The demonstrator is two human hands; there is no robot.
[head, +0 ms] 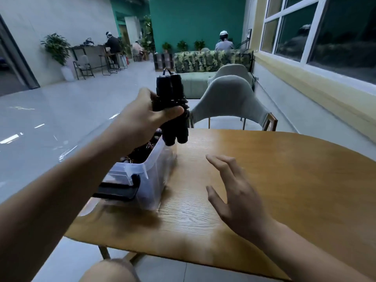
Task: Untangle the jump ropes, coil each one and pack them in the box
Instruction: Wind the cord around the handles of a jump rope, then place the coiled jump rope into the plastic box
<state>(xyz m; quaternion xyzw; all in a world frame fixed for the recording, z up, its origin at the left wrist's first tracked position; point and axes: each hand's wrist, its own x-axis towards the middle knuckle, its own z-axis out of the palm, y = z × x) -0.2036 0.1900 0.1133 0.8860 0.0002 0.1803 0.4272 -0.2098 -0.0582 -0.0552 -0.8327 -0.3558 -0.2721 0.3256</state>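
Note:
My left hand (142, 119) grips a coiled black jump rope (173, 110), its two foam handles side by side and upright, with the cord wound around their middle. The bundle hangs just above the far end of a clear plastic box (154, 171) that stands on the left part of the wooden table (284, 180). Dark ropes lie inside the box, partly hidden by my forearm. A black clip handle (120, 189) sits on the box's near end. My right hand (236, 192) hovers over the table to the right of the box, fingers spread, holding nothing.
Two grey chairs (230, 98) stand at the table's far side. A window wall runs along the right. Behind are a leaf-patterned sofa (211, 60), potted plants and seated people. My knee (109, 271) shows below the table's near edge.

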